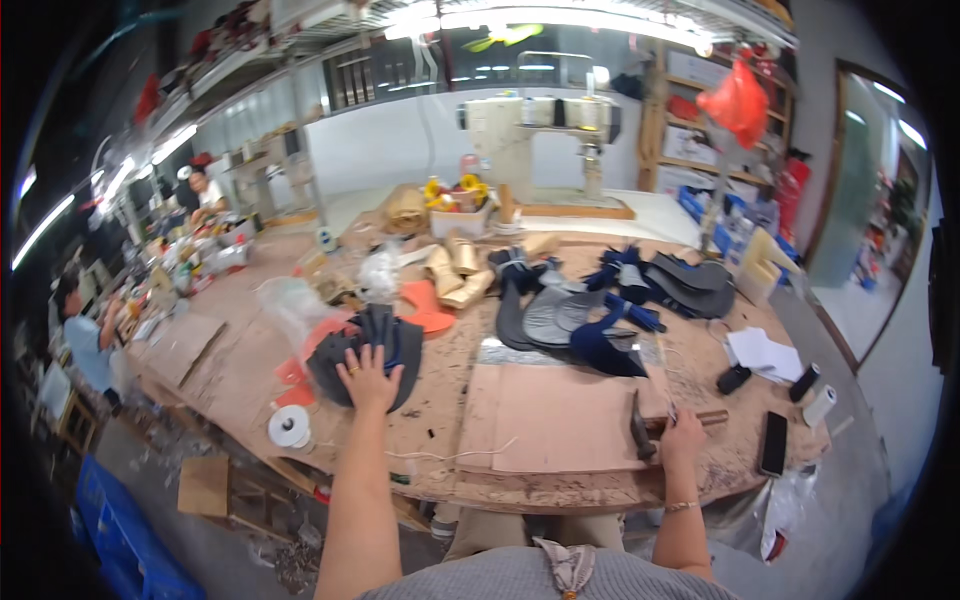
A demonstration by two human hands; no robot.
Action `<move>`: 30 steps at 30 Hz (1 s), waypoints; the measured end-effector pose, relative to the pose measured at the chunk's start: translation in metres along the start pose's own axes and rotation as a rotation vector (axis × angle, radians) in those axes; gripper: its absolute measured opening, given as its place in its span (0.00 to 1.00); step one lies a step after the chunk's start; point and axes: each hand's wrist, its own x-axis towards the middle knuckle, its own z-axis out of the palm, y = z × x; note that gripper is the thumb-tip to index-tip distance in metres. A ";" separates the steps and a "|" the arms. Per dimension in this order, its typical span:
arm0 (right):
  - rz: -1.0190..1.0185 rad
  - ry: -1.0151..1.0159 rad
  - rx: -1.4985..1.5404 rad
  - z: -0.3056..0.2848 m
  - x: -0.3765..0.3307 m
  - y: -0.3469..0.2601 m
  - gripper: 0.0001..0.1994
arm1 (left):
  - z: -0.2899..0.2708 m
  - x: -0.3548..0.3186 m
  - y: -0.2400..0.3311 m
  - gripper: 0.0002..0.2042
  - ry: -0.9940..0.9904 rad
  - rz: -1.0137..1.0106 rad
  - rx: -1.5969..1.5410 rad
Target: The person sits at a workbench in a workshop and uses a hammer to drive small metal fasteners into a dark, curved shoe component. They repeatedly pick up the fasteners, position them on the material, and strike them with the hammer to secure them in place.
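Note:
My left hand [368,384], fingers spread, lies flat on a stack of dark grey curved pieces [329,362] at the left of the worktable. Closed fingers show on my right hand [683,436], which is low over the right side of a pinkish board [550,420]. A thin, pale-tipped item juts from them, too blurred to name. Right beside that hand lies a hammer [641,428] with a dark head and wooden handle. Grey and navy curved pieces [560,318] are piled beyond the board.
A sewing machine [490,135] stands at the back. White spool [289,426], orange pieces [428,308], papers [763,352], thread cones [820,405] and phone [773,444] share the table. Two people work at the far left. A wooden stool [205,485] and blue crate [125,540] stand lower left.

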 end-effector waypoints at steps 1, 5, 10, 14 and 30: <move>0.016 0.022 0.023 0.002 0.004 0.006 0.09 | 0.002 0.000 0.007 0.34 -0.008 0.015 -0.017; 0.015 0.038 0.081 0.019 0.029 0.027 0.10 | -0.004 0.009 0.006 0.35 -0.087 0.016 -0.055; 0.086 -0.111 0.071 0.008 0.068 0.020 0.11 | -0.029 0.025 0.029 0.36 -0.295 -0.154 -0.091; 0.177 -0.044 0.188 0.025 0.087 0.031 0.12 | -0.029 0.029 0.102 0.29 -0.095 0.150 -0.301; 0.038 0.067 0.512 0.036 0.085 0.063 0.12 | -0.117 -0.002 0.378 0.13 0.048 0.721 -1.102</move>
